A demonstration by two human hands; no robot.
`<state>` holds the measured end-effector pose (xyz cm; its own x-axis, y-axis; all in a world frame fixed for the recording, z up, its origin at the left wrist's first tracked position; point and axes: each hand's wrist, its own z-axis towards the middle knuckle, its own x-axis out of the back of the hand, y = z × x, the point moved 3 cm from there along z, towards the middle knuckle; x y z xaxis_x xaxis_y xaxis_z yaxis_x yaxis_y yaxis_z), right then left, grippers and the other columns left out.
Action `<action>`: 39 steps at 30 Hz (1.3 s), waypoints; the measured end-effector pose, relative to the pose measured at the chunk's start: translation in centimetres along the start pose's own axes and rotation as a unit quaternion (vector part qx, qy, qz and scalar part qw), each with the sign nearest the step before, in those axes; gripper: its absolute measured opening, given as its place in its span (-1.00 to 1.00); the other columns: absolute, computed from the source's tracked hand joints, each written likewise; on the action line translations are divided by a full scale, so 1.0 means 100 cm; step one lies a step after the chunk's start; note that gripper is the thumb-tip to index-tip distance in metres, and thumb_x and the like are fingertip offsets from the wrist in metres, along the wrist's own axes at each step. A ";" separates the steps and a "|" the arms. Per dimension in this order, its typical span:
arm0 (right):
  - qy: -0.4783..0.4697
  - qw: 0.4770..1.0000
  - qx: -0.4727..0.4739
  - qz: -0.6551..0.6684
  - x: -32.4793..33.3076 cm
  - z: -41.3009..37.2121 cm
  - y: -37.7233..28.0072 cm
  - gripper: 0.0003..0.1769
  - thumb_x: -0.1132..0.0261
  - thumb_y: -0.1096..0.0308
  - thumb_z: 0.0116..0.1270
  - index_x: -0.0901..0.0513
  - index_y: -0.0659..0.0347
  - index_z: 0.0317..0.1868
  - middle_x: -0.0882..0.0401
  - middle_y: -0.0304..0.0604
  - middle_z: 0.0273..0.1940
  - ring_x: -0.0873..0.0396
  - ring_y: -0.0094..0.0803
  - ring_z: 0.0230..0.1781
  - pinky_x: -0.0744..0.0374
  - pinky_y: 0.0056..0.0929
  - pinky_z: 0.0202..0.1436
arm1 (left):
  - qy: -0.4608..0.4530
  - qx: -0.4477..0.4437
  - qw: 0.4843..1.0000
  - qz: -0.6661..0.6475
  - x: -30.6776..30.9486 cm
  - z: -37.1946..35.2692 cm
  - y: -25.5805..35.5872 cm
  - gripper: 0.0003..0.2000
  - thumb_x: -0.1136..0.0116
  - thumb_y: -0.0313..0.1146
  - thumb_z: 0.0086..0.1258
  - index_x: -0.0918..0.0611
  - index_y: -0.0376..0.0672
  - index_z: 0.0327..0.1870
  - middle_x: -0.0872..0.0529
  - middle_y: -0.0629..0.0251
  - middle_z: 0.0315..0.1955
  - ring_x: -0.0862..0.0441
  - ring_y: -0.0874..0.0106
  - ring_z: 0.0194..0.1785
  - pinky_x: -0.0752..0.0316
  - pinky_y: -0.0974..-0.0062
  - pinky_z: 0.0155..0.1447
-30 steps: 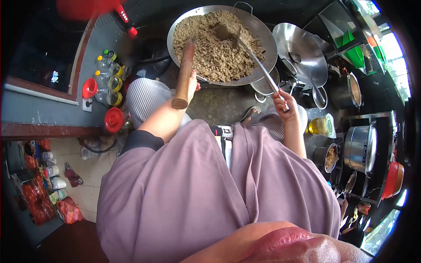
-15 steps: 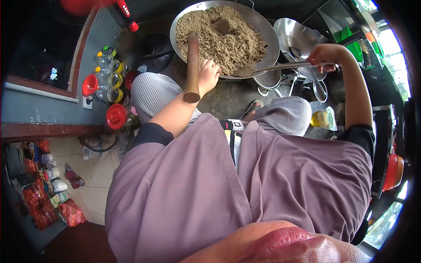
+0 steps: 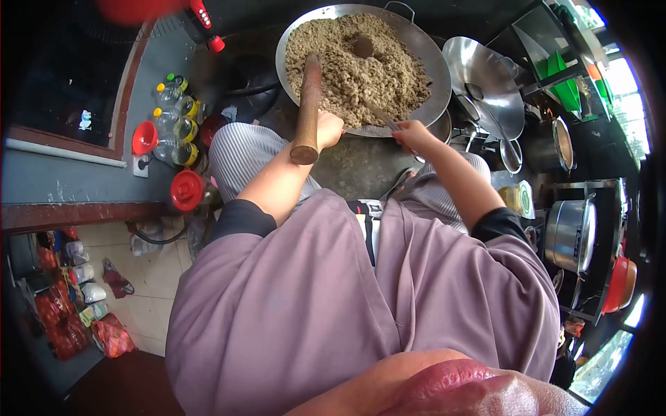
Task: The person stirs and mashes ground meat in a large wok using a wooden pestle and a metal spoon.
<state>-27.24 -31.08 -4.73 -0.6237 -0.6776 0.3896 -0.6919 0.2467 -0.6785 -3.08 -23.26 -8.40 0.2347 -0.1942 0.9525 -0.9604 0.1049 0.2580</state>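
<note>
A wide metal wok (image 3: 437,66) holds a heap of pale brown, crumbly food (image 3: 388,76). At its near rim my left hand (image 3: 330,130) is closed, gripping the edge; the exact hold is partly hidden. A thick wooden handle (image 3: 308,114) slants up from the food and crosses in front of my left wrist. A dark round piece (image 3: 363,47) pokes out of the heap. My right hand (image 3: 414,135) is closed around the handle of a long metal spatula (image 3: 383,116), whose far end is buried in the food.
Right of the wok lies another large metal pan (image 3: 485,76) with a ladle (image 3: 496,118) in it. A lidded metal pot (image 3: 570,236) stands on a rack at the right. Several bottles (image 3: 166,118) and a red-lidded container (image 3: 187,191) stand on the left.
My right hand has swung in from the far right towards the wok's near rim, carrying the spatula. The spatula end has shifted further into the food. My left hand stays at the rim.
</note>
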 end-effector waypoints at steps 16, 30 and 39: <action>-0.117 0.822 -0.040 0.556 0.016 0.050 -0.048 -0.92 -0.07 0.47 0.47 -0.32 0.19 -0.23 -0.33 -0.29 -0.50 -0.24 -0.69 -0.67 -0.23 -0.72 -0.74 | 0.012 0.075 0.997 0.032 -0.010 0.005 0.020 -0.79 -0.14 -0.28 0.34 -0.75 -0.19 -0.27 -0.75 -0.01 -0.27 -0.71 0.07 -0.08 -0.55 0.14 0.06; -0.229 0.584 -0.044 0.778 0.062 -0.050 0.044 -0.73 -0.05 0.28 0.54 -0.29 0.31 -0.27 -0.27 -0.27 -0.45 -0.23 -0.69 -0.67 -0.22 -0.70 -0.77 | 0.325 -0.001 0.903 -0.282 0.064 -0.029 0.069 0.01 -0.29 -0.57 0.09 0.15 -0.31 0.52 0.25 -0.04 0.54 0.30 0.13 0.61 0.29 0.42 0.62; -0.287 0.530 -0.007 0.798 0.073 -0.094 0.072 -0.64 -0.02 0.15 0.56 -0.31 0.32 -0.25 -0.26 -0.29 -0.53 -0.27 -0.64 -0.66 -0.29 -0.68 -0.71 | 0.306 -0.006 0.928 -0.211 0.088 -0.044 0.081 0.16 -0.41 -0.62 -0.05 0.25 -0.42 0.50 0.35 -0.10 0.54 0.35 0.07 0.61 0.30 0.43 0.61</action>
<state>-40.26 -27.72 -0.90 -0.2080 0.3038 -0.9297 0.5449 0.8254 0.1478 -8.19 -19.81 2.76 0.6353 0.3690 0.6784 -0.7621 0.1578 0.6279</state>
